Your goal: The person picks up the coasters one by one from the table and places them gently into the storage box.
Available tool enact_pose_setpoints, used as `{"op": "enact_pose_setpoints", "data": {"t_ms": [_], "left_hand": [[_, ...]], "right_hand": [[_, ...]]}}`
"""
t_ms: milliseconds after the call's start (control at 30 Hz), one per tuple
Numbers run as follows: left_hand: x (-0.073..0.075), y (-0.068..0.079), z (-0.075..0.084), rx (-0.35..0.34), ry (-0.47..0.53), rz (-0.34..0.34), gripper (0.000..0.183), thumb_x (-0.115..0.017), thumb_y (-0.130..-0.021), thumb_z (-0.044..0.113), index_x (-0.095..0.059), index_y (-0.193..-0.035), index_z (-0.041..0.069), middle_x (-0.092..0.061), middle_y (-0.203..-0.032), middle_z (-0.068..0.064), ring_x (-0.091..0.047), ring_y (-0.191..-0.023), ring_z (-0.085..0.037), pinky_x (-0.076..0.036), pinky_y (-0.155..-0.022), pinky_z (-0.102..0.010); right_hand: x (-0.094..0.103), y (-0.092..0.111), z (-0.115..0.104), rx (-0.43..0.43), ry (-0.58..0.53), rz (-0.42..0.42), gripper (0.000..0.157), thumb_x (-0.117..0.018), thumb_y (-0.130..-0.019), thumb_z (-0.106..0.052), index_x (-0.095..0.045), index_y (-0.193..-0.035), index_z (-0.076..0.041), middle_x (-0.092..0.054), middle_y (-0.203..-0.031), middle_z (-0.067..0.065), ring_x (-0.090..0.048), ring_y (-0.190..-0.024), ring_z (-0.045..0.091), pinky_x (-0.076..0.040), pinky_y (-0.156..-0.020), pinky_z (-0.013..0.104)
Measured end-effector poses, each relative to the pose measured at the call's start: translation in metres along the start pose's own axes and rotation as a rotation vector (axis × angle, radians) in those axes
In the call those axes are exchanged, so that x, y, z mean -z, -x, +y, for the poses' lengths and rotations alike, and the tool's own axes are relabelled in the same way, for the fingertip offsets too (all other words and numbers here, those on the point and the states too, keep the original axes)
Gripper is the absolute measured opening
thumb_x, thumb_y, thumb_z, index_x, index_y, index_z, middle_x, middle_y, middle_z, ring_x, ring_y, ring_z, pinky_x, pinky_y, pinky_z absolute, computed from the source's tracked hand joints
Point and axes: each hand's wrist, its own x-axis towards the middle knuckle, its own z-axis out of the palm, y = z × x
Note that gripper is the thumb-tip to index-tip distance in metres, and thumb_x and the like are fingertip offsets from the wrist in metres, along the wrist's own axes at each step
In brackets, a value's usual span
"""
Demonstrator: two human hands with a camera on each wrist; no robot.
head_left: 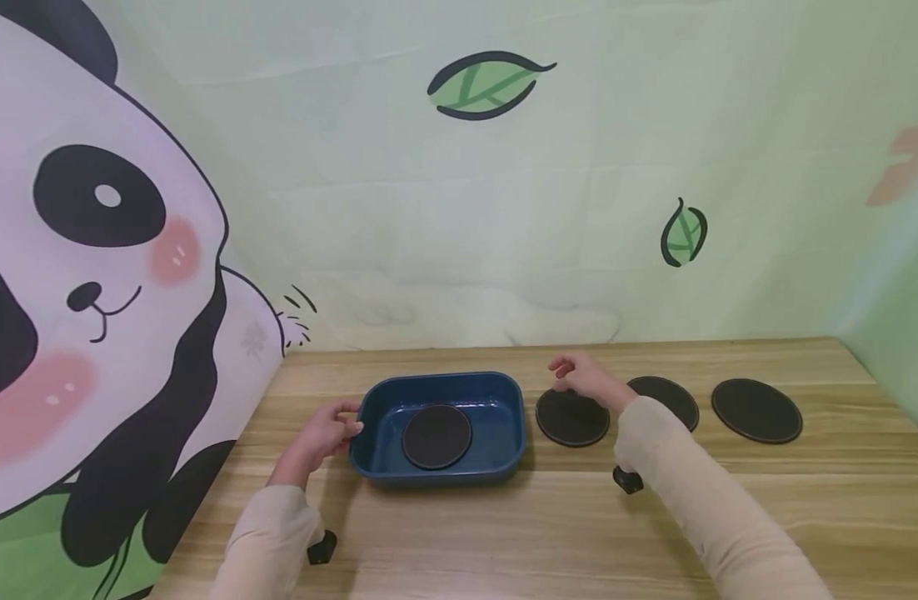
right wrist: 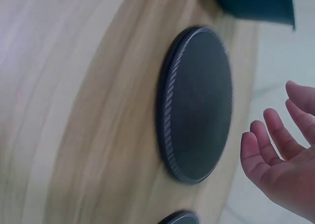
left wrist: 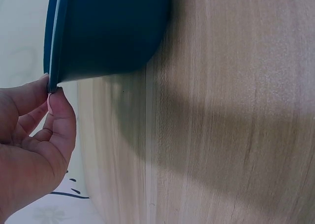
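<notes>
A blue rectangular baking dish [head_left: 447, 477] stands on the wooden table, with a round black coaster [head_left: 437, 437] lying inside it. My left hand [head_left: 326, 433] pinches the dish's left rim between thumb and fingers, which the left wrist view shows closely at the hand [left wrist: 44, 130]. To the right of the dish, a second black coaster [head_left: 572, 419] lies on the table. Above that coaster hovers my right hand [head_left: 590, 381], its fingers loosely bent and holding nothing. In the right wrist view the hand [right wrist: 283, 155] is apart from the coaster [right wrist: 199, 106].
Two more black coasters lie farther right, one [head_left: 665, 402] partly behind the right forearm and another [head_left: 756, 411] beyond it. The wooden table [head_left: 549, 533] ends at a green printed backdrop [head_left: 579, 208] with a panda on the left. Black devices sit under both wrists.
</notes>
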Motion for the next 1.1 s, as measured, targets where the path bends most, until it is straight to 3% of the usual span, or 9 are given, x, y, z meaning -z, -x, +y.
{"op": "enact_pose_setpoints", "data": {"t_ms": [67, 100, 267, 300, 433, 833, 1100], "left_hand": [[0.0, 0.0, 0.0, -0.008, 0.006, 0.0, 0.037, -0.048, -0.089, 0.004, -0.04, -0.125, 0.001, -0.053, -0.104, -0.018, -0.053, -0.079, -0.016, -0.044, -0.067, -0.028], [0.0, 0.0, -0.001, -0.014, 0.008, -0.003, 0.037, -0.048, -0.089, 0.004, -0.04, -0.125, 0.0, -0.053, -0.103, -0.018, -0.053, -0.078, -0.016, -0.044, -0.068, -0.028], [-0.001, -0.001, -0.002, -0.03, 0.026, -0.009, 0.037, -0.048, -0.088, 0.003, -0.04, -0.124, 0.0, -0.053, -0.101, -0.016, -0.054, -0.076, -0.014, -0.045, -0.068, -0.029], [-0.001, -0.002, -0.003, -0.033, 0.025, -0.012, 0.037, -0.048, -0.088, 0.002, -0.039, -0.124, -0.001, -0.053, -0.101, -0.016, -0.054, -0.075, -0.014, -0.045, -0.068, -0.029], [-0.001, -0.002, -0.004, -0.033, 0.028, -0.014, 0.037, -0.048, -0.088, 0.002, -0.039, -0.125, -0.001, -0.053, -0.101, -0.016, -0.053, -0.075, -0.014, -0.045, -0.068, -0.028], [0.0, -0.001, -0.002, -0.006, 0.013, -0.006, 0.037, -0.047, -0.089, 0.003, -0.04, -0.125, 0.001, -0.052, -0.105, -0.019, -0.054, -0.079, -0.016, -0.046, -0.069, -0.03], [0.001, -0.001, -0.001, 0.007, 0.013, -0.007, 0.037, -0.047, -0.09, 0.005, -0.039, -0.126, 0.001, -0.051, -0.108, -0.02, -0.054, -0.082, -0.018, -0.046, -0.071, -0.032]], "right_hand": [[0.005, -0.009, 0.024, 0.042, -0.008, -0.014, 0.041, -0.069, -0.072, -0.013, -0.055, -0.11, -0.006, -0.056, -0.097, 0.012, -0.052, -0.086, 0.021, -0.043, -0.064, 0.035], [0.006, -0.004, 0.019, 0.007, 0.019, -0.008, 0.042, -0.069, -0.072, -0.012, -0.054, -0.111, -0.004, -0.055, -0.1, 0.014, -0.052, -0.09, 0.024, -0.044, -0.068, 0.037], [0.009, 0.022, -0.002, 0.018, 0.079, -0.005, 0.041, -0.065, -0.075, -0.006, -0.051, -0.112, 0.004, -0.054, -0.106, 0.023, -0.05, -0.1, 0.033, -0.045, -0.079, 0.039], [0.008, 0.032, -0.015, -0.033, 0.116, -0.002, 0.042, -0.062, -0.076, -0.004, -0.049, -0.114, 0.007, -0.051, -0.111, 0.027, -0.047, -0.105, 0.037, -0.044, -0.083, 0.043], [0.006, 0.045, -0.027, -0.045, 0.183, -0.008, 0.041, -0.059, -0.078, 0.0, -0.046, -0.115, 0.01, -0.048, -0.116, 0.032, -0.045, -0.109, 0.042, -0.043, -0.084, 0.045], [-0.002, 0.044, -0.018, -0.088, 0.277, -0.01, 0.043, -0.064, -0.071, -0.001, -0.05, -0.111, 0.007, -0.053, -0.112, 0.028, -0.053, -0.1, 0.037, -0.044, -0.082, 0.042], [-0.004, 0.048, -0.022, -0.15, 0.3, -0.042, 0.038, -0.065, -0.073, -0.004, -0.051, -0.108, 0.004, -0.053, -0.112, 0.025, -0.052, -0.1, 0.033, -0.042, -0.083, 0.043]]}}
